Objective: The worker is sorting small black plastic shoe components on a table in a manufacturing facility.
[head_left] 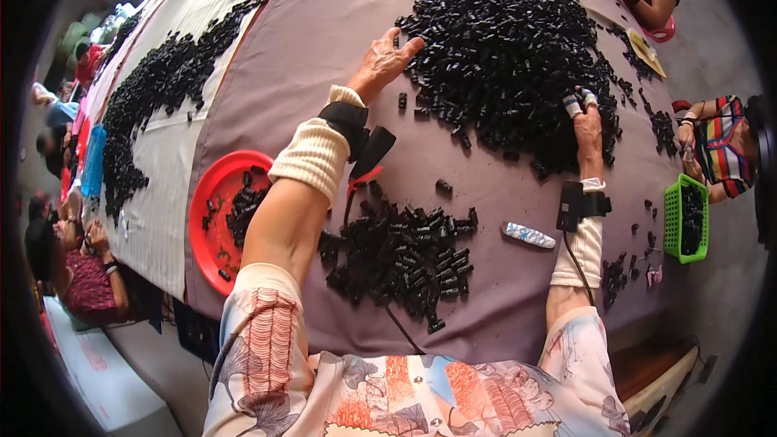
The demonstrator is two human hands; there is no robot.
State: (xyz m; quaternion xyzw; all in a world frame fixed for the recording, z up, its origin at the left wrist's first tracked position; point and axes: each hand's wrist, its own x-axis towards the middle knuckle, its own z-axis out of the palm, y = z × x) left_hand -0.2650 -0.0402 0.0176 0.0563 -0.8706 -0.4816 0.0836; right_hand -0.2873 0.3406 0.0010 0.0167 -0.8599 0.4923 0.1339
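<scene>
- The left hand (382, 63), fingers spread flat, presses the ten o'clock edge of a big heap (510, 48) of small, shiny black plastic pieces.
- The right hand (586, 125), fingertips taped, lies loosely curled on the heap's four o'clock edge, gripping nothing visible.
- A smaller black pile (405, 255) sits at six o'clock on the mauve cloth-covered bench (299, 48); a round red tray (212, 218) lies at eight.

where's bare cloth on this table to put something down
Bare cloth lies left of the left hand, above the red tray, and between the near pile and the right hand around the small tube. The big pile crowds the far middle.
</scene>
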